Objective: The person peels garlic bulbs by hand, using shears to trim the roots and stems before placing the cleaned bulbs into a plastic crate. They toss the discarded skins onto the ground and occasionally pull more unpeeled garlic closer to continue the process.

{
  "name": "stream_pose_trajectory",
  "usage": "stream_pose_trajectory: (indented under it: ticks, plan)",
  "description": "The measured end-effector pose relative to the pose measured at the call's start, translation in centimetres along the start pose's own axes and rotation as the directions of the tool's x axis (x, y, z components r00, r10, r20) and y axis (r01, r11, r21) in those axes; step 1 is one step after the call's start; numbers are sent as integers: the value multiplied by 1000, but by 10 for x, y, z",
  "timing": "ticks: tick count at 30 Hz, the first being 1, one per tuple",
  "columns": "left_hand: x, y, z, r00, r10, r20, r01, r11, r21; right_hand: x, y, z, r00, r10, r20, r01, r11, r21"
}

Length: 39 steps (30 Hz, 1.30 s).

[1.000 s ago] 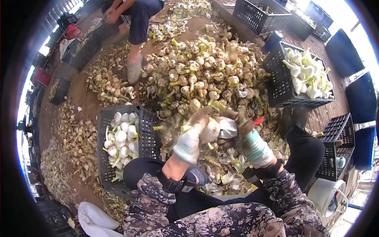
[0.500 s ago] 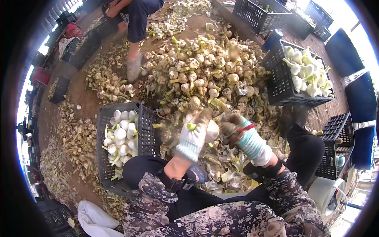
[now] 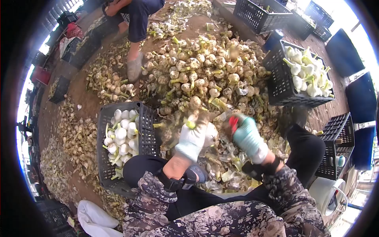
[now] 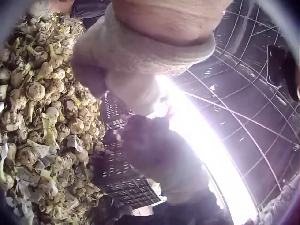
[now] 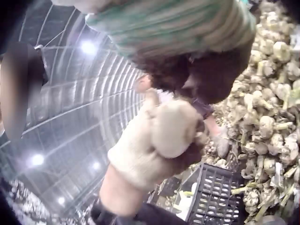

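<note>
The person is sitting low on the ground before a big heap [image 3: 205, 75] of unpeeled garlic. The left hand [image 3: 193, 136], in a white glove, is gripping a peeled bulb [image 3: 210, 132], its fingers curled round it and the green stub of the stem poking out above the glove. The bulb is hanging just over the person's lap, between the two hands, above a litter of skins [image 3: 225, 173]. The right wrist view is showing the same bulb [image 5: 172, 127] cupped in the pale glove.

The right hand [image 3: 245, 136], in a teal glove, is sitting just beside the bulb, its fingers closed round a red-handled tool [image 3: 233, 123]; whether the tool is touching the bulb, I cannot tell.

A black crate [image 3: 148, 126] of white peeled garlic is standing at the person's left knee. Another crate [image 3: 276, 83] of peeled bulbs is resting to the right of the heap. Beyond the heap a second person's leg [image 3: 136, 55] is showing.
</note>
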State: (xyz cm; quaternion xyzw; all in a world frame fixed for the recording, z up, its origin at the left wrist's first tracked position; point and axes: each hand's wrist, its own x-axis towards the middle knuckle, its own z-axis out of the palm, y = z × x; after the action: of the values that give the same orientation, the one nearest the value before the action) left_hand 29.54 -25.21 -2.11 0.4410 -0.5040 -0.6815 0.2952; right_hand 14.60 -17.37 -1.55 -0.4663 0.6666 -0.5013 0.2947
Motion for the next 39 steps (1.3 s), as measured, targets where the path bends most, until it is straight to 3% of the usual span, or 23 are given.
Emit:
stream_pose_trajectory:
  ticks: [2,3,5,6,7,8,11,13,16,17,19,20,21,22,23,24,26,28,32,33,34,36,39]
  plan:
    - [-4,8,-2,977,20,211,47,951,-305,10,9,-25,888,428,170,-456,865,207]
    - [-2,4,2,998,61,15,-58,986,-158,9,27,-33,918,315,241,-338,940,57]
    - [-6,13,2,999,-37,15,39,984,-175,-3,16,-32,930,167,327,-216,969,119]
    - [-5,18,2,992,-120,27,123,976,-182,-9,0,-29,947,113,301,-212,922,324]
    - [3,1,0,998,-68,16,70,984,-164,-6,-7,-25,925,94,369,-106,994,12]
    - [8,-7,3,997,-69,19,71,984,-162,-8,-20,-18,926,96,366,-108,994,13]
    - [8,-7,9,993,-120,-12,97,850,-517,-20,-48,1,992,-64,107,79,987,-138]
    - [-1,5,6,996,-86,-17,84,993,-85,-18,-48,2,989,-59,134,72,992,-99]
    - [-5,7,4,991,136,-12,-136,990,40,-13,-43,1,977,-128,170,136,990,-35]
    - [-8,14,3,991,135,-11,-135,990,40,-11,-35,0,991,-37,130,40,999,-21]
    - [-14,32,3,974,-193,116,211,962,-174,-1,-5,-3,978,209,-5,-208,974,91]
    - [-11,31,3,976,-183,122,202,964,-172,3,31,-12,993,78,-86,-90,983,-160]
    - [-7,27,3,994,-95,51,101,986,-133,4,63,-23,939,331,91,-341,869,358]
    - [-9,24,3,1000,-19,-21,17,996,-89,1,62,-26,816,442,373,-560,440,702]
    - [-11,27,1,998,-67,-6,67,996,-55,-9,61,-24,807,453,380,-571,434,697]
    - [-11,24,1,999,-43,26,46,990,-135,-19,58,-22,884,364,294,-468,710,526]
    - [-5,12,4,996,58,-73,-55,998,31,-19,7,-15,943,236,235,-301,906,299]
    - [-6,13,6,998,30,-60,-27,999,39,-13,-46,-7,894,375,245,-413,902,126]
    - [-15,36,5,989,-142,-32,142,990,-17,-19,-40,4,986,105,126,-90,989,-117]
    - [-9,18,4,993,54,-101,-43,993,111,-24,-50,3,994,22,103,-1,980,-198]
    - [-8,14,4,993,50,-106,-39,993,108,-27,-58,4,994,24,109,-2,980,-199]
    - [-6,11,3,956,271,-115,-219,915,338,-30,-69,9,989,104,105,-61,934,-351]
    - [-18,31,4,996,67,-66,-55,983,177,-27,-70,8,983,129,130,-94,964,-248]
